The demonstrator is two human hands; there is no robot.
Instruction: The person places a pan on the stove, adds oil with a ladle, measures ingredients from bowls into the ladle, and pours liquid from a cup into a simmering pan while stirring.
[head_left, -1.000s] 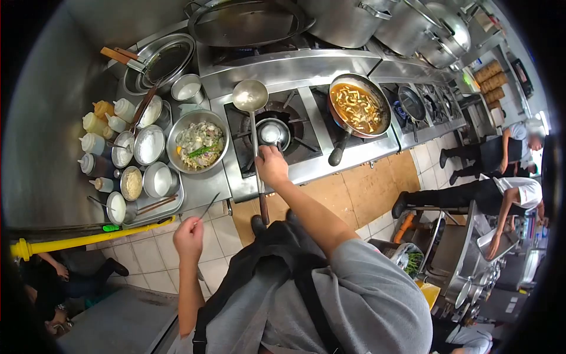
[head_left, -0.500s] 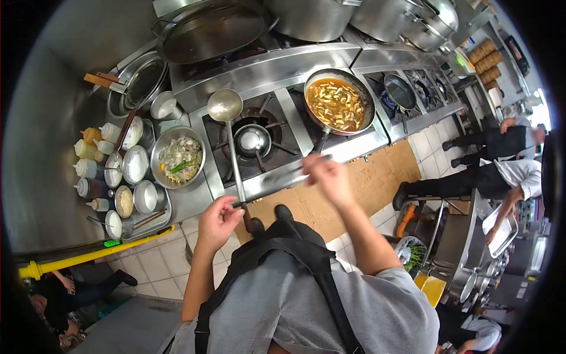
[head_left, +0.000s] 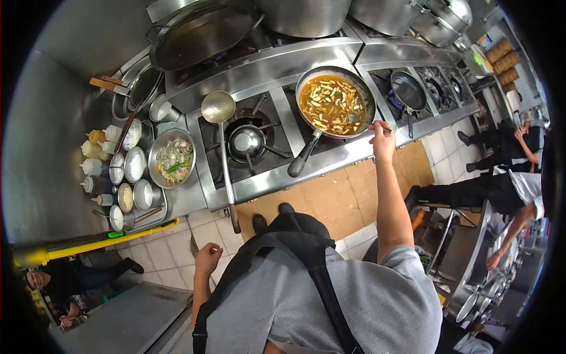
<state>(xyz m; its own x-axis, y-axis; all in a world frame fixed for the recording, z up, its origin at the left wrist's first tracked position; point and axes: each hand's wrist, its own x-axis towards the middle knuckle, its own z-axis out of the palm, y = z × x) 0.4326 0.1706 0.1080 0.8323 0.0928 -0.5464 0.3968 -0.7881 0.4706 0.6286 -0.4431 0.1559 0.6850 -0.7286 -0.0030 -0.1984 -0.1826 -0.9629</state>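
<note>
My right hand is closed on a spoon at the near right rim of a frying pan. The spoon's bowl dips into brown broth with sliced mushrooms, and most of its handle is hidden by my fingers. On the burner, the pan points its dark handle toward me. My left hand hangs low beside my apron, fingers curled, with nothing visible in them. Nearest to it is a long-handled ladle, lying across the left burner with its brown grip past the stove's edge.
A steel bowl of chopped food stands left of the ladle. Squeeze bottles and small seasoning containers line the left side. Another small pan sits on the right burner. Large pots stand behind. A co-worker's arm is far right.
My right hand has moved forward and right, bringing the spoon into the pan's broth. My left hand has drawn back from the ladle's handle, and its fingers have curled in.
</note>
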